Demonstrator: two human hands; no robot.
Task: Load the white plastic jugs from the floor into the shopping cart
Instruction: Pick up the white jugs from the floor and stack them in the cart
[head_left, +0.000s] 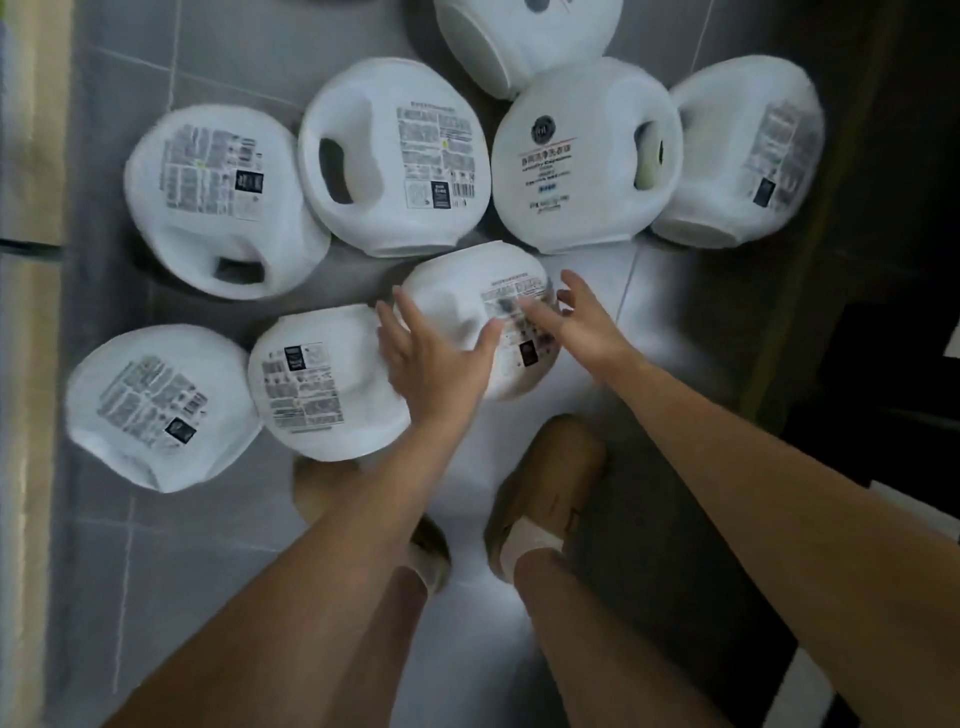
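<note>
Both grips spread open, nothing held: left hand (436, 364) and right hand (576, 322) flank the centre-frame white plastic jug (457, 291) on the tiled floor (234, 545), other jugs (395, 156) crowded round it, cart not in view; smooth rounded sides, no handle hold, so it may slip on lift.

Grey tiled floor (156, 597), pale grout lines. Lying on it, 8 white plastic jugs on their sides: top jug (524, 47) cut by the frame edge; below, a close-packed row of 4, left jug (208, 208), handle-hole jug (395, 156), front-label jug (576, 161), right jug (748, 150); nearer, 3 side by side, low-left jug (156, 410), middle jug (322, 384), nearest jug (457, 296). Standing just beside these, brown left slipper (311, 488) and right slipper (556, 467).
</note>
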